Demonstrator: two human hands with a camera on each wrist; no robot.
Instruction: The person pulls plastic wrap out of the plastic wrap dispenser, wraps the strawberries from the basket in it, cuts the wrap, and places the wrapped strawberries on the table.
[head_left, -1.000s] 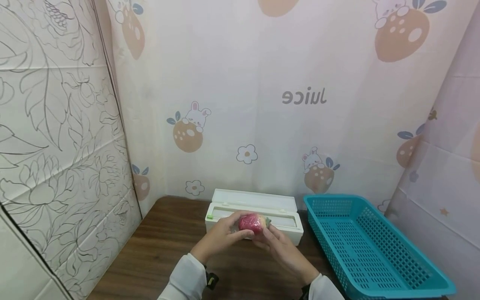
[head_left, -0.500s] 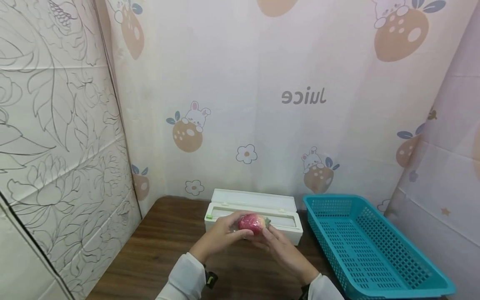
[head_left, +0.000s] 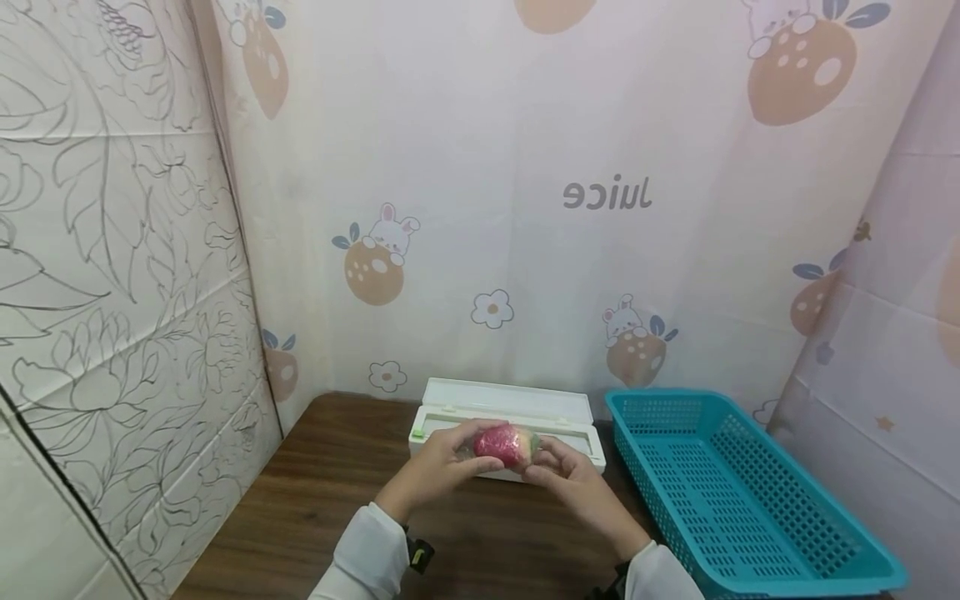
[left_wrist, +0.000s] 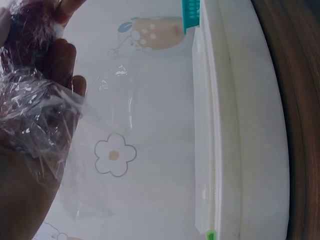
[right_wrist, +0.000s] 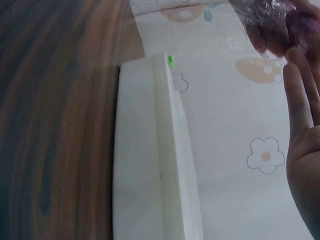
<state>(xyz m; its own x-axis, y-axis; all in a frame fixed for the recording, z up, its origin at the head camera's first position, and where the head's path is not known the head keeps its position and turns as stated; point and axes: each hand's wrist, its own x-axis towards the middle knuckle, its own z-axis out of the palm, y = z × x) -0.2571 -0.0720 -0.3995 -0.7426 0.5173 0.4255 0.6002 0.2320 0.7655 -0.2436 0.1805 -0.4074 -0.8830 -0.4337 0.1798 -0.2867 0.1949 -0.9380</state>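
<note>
A pink-red fruit (head_left: 498,446), pale toward its green-tipped right end, is wrapped in clear cling film (left_wrist: 37,107) and held up over the table. Its exact kind is unclear. My left hand (head_left: 433,473) grips its left side between thumb and fingers, and loose film trails over that palm in the left wrist view. At the right end, my right hand (head_left: 588,490) holds the fruit with thumb and fingertips. Behind both hands stands a long white cling film dispenser (head_left: 583,467), its lid (head_left: 510,398) raised and a green slider (head_left: 418,433) at its left.
A turquoise plastic basket (head_left: 757,567) stands on the right of the dark wooden table (head_left: 300,500). Patterned cloth (head_left: 555,275) hangs at the back, with more cloth along both sides.
My right hand has shifted slightly right along the fruit, its thumb now lower and its fingers at the green end. The left hand keeps its grip with barely any movement.
</note>
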